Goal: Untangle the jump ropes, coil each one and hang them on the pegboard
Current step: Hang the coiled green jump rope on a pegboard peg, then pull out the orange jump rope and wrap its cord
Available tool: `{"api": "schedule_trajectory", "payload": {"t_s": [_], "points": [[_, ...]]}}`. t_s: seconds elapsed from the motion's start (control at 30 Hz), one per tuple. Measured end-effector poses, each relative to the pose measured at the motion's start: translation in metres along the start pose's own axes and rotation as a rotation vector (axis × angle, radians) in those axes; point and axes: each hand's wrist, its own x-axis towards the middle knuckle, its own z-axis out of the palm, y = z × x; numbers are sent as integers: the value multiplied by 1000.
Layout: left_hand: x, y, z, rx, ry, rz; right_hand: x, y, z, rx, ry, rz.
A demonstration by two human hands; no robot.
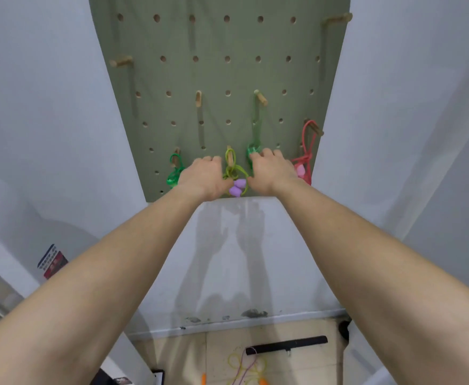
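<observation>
The person is standing close to the wall and is reaching both arms up to the pegboard (172, 37). The yellow-green rope (232, 170) is hanging as a small coil on a wooden peg (229, 158) in the lowest row. Its purple handles (238, 187) are dangling just under it, so its long axis is running straight down from the peg. The coil is lying exactly between the two hands: the left hand (205, 173) is just beside it on one side and the right hand (272, 169) on the other, both equally near. In each grip the fingers are curling toward the board and the thumb side is touching the low part of the coil. The backs of the hands are hiding the fingertips, so I cannot tell if they are pinching it. The right fingers are also lying over a green rope (253, 151). I am judging that the hands need to draw straight back from the board, so the loop is not sliding off the peg. A tangle of ropes (244, 368) is lying on the floor below.
</observation>
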Motion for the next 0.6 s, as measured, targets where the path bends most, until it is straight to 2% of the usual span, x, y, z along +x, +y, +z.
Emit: {"api": "schedule_trajectory", "payload": {"t_s": [0.23, 0.6], "points": [[-49, -38, 154, 28, -136, -79, -37, -3, 167, -6, -142, -25], [-134, -113, 481, 13, -328, -160, -116, 24, 511, 36, -346, -17]]}}
